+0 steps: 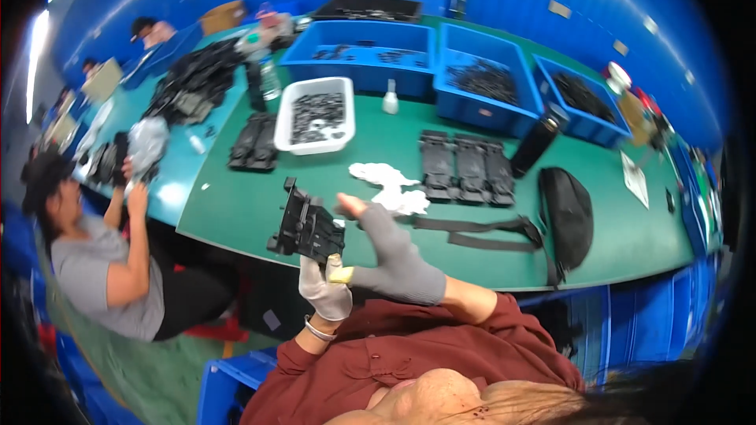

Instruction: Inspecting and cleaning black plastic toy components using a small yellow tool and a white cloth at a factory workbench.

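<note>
My left hand (325,295), in a white glove, grips a black plastic housing (307,224) from below and holds it tilted over the table's front edge. The housing has ribs and small tabs along its sides. Just right of it is my right hand (398,258) in a grey glove, fingers spread and a bare fingertip showing. It seems to hold nothing; whether it touches the housing I cannot tell. A crumpled white cloth (390,186) lies beyond my hands. Several similar black housings (470,169) stand side by side to its right, with more (253,143) at the left.
A white bin (282,130) of small black parts stands beyond the left housings. Blue bins (441,102) line the back of the green table (630,244). A black bottle (539,142), a small white bottle (390,98) and a black waist bag (567,216) are there. A co-worker (118,267) sits at left.
</note>
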Tool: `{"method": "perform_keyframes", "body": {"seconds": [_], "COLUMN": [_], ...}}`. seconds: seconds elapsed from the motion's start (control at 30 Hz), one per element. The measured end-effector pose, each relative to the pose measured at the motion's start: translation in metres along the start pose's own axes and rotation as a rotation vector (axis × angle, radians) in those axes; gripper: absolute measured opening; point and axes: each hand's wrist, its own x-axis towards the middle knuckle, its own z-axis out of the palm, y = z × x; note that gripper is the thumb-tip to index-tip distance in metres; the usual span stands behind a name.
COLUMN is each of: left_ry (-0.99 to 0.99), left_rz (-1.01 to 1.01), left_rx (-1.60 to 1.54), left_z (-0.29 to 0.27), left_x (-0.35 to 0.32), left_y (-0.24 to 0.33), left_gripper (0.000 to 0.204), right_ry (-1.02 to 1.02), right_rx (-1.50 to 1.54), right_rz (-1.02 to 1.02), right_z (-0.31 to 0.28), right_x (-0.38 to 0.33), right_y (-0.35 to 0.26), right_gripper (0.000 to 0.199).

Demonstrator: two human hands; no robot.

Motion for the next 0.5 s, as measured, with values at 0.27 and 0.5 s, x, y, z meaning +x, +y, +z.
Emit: {"method": "perform_keyframes", "body": {"seconds": [0.27,0.5], "left_ry": [0.034,-0.193], "left_rz": [-0.330,0.104], "left_rx": [-0.742,-0.006], "left_z": [0.037,0.059], "left_x": [-0.029,-0.007], "left_y": [-0.011,-0.018], "left_gripper": [0.052,0.055], "right_ry": [0.068,0.008], "right_rx": [-0.103,-0.185], "right_rz": [-0.118,-0.165], "right_z": [-0.022,-0.064], "right_x": [-0.005,0.022], "right_y": [-0.015,0.000], "right_gripper": [0.086,0.077]}}
